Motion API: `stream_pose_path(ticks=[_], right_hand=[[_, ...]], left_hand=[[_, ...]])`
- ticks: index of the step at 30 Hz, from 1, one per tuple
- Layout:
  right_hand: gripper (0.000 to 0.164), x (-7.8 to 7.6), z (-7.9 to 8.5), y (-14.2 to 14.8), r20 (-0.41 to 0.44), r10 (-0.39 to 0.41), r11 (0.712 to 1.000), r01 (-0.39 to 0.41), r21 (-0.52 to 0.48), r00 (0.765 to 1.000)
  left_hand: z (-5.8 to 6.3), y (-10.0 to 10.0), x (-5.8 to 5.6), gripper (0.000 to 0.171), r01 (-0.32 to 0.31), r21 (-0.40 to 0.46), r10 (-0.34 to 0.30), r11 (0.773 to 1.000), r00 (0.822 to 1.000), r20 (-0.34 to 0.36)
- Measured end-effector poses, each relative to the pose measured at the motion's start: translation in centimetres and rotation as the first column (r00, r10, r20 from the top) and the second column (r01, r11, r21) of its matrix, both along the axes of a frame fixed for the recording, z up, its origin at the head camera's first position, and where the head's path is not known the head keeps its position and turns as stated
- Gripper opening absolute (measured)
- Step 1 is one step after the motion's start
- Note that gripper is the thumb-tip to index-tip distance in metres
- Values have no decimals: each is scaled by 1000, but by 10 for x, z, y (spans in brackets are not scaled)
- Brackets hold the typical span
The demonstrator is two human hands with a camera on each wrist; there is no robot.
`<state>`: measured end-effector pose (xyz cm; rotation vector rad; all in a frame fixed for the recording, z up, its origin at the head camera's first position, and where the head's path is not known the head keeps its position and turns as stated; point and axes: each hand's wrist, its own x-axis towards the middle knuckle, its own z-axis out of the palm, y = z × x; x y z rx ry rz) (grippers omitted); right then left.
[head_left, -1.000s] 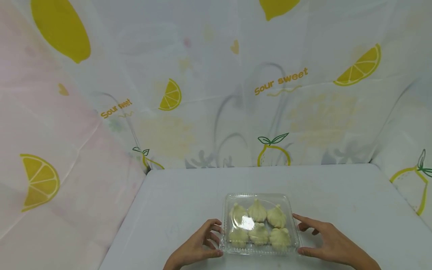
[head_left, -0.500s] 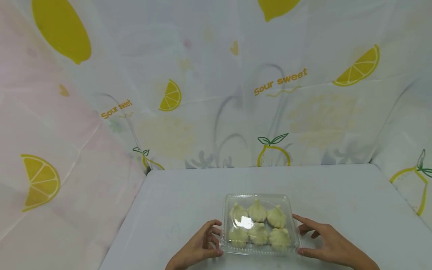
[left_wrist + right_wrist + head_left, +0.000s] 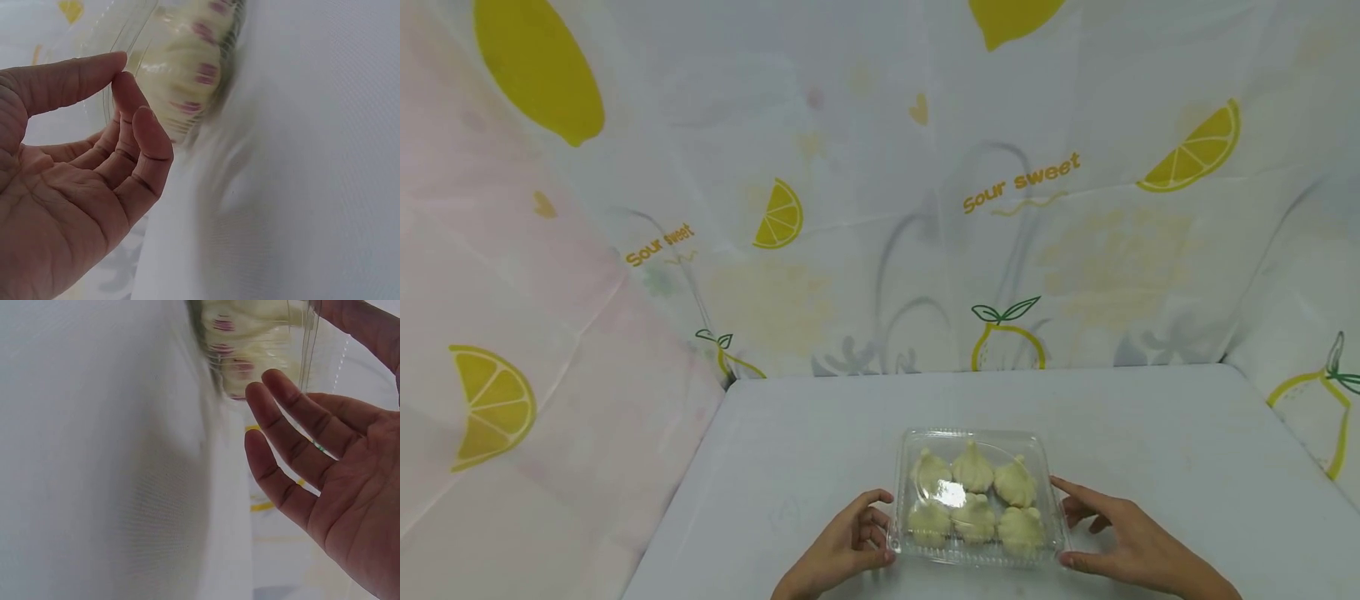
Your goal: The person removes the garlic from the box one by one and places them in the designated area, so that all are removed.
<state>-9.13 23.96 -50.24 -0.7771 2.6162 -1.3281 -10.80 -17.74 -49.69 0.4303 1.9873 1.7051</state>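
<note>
A clear plastic clamshell box (image 3: pixel 970 557) with its lid down is at the front of the white table, between my two hands. Several pale, pleated, garlic-shaped pieces (image 3: pixel 973 518) with stubby tops lie inside in two rows; dark pink patches show low on them in both wrist views. My left hand (image 3: pixel 842 543) holds the box's left edge, thumb at the near corner and curled fingers along the side. At the right edge, my right hand (image 3: pixel 1123 533) grips with thumb in front and forefinger further back; its other fingers (image 3: pixel 294 444) spread beside the box.
White table surface (image 3: pixel 805 425) extends behind and to both sides of the box. Lemon-printed cloth (image 3: pixel 865 208) hangs as walls at the back, left and right.
The left hand has shifted very slightly to the right against the box. The box and right hand look almost still; the head view has drifted a little.
</note>
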Motion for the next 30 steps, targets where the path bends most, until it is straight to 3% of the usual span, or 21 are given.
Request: stream_pose_path(ticks=[9, 21, 30], right_hand=[[80, 1, 0, 1, -73, 3, 999, -5, -33, 997], [80, 0, 3, 1, -29, 28, 999, -29, -35, 999], [80, -1, 2, 2, -19, 41, 998, -42, -45, 999]], left_hand=[[1, 5, 3, 60, 0, 53, 0, 999, 1000, -5], [-5, 6, 5, 57, -82, 33, 81, 996, 996, 31], [-8, 7, 6, 56, -77, 91, 71, 993, 995, 66]])
